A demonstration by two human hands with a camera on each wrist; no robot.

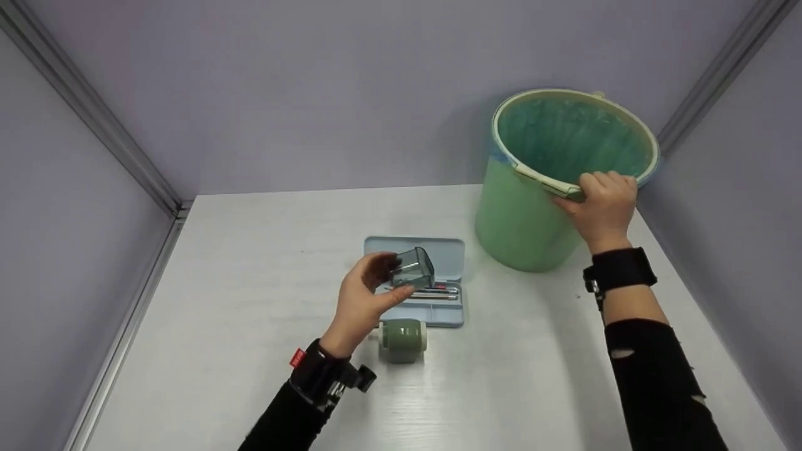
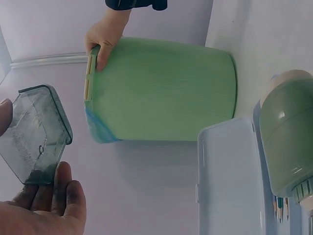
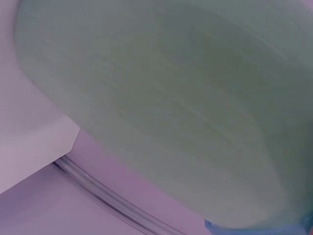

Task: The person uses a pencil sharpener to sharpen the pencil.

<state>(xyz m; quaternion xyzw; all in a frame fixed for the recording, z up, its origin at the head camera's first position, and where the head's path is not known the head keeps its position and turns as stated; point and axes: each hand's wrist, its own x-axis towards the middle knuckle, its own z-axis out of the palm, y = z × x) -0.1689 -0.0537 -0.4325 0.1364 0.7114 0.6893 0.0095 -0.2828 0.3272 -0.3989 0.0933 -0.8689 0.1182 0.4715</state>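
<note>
My left hand (image 1: 360,297) holds a clear, dark-tinted plastic container (image 1: 415,268) between thumb and fingers, above an open pencil case. In the left wrist view the container (image 2: 36,134) has dark residue inside, and the fingertips (image 2: 61,188) look smudged dark. My right hand (image 1: 603,207) grips the front rim of a green trash bin (image 1: 523,219), which is lined with a blue-green bag (image 1: 551,134). A green rounded body with pale ends, seemingly a pencil sharpener (image 1: 403,339), lies nearest the left wrist. The right wrist view shows mostly the bin's side (image 3: 146,98), not the hand.
The light blue pencil case (image 1: 448,257) lies open with its lid toward the wall, several pencils (image 1: 442,297) in its tray. The white table (image 1: 263,263) is bounded by a back wall (image 1: 301,113) and side walls. The bin stands at the back right.
</note>
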